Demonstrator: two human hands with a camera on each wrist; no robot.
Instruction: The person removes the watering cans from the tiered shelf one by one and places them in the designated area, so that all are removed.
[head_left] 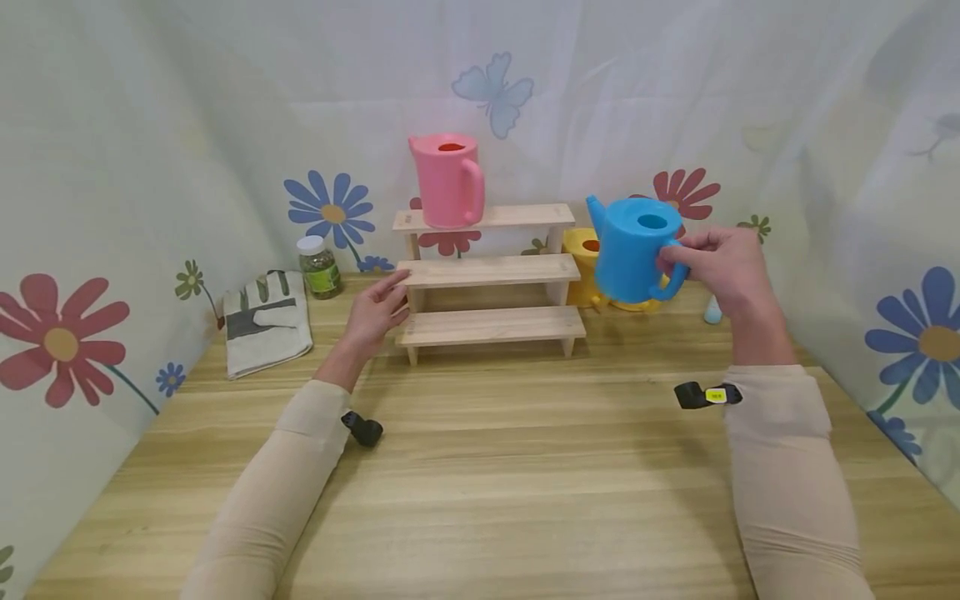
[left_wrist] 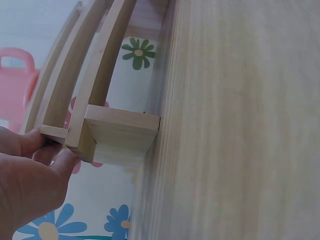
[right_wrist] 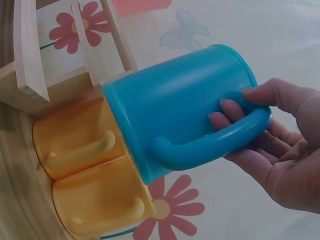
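Note:
A three-tier wooden shelf stand (head_left: 487, 271) stands on the table. My left hand (head_left: 377, 312) grips its left end near the middle tier, and the left wrist view shows the thumb and fingers (left_wrist: 61, 165) around the edge. My right hand (head_left: 723, 258) holds a blue watering can (head_left: 630, 262) by the handle, in the air right of the stand and roughly upright. A pink watering can (head_left: 444, 185) sits on the top tier, toward the left. Two yellow watering cans (right_wrist: 80, 142) stand close together beside the stand's right end, partly hidden behind the blue can in the head view.
A folded work glove (head_left: 266, 333) lies at the table's back left, beside a white-lidded jar (head_left: 321, 273) with a green label. A small light-blue object (head_left: 712, 312) stands at the right, partly behind the right wrist. Flower-printed fabric (head_left: 330, 67) encloses the back and sides.

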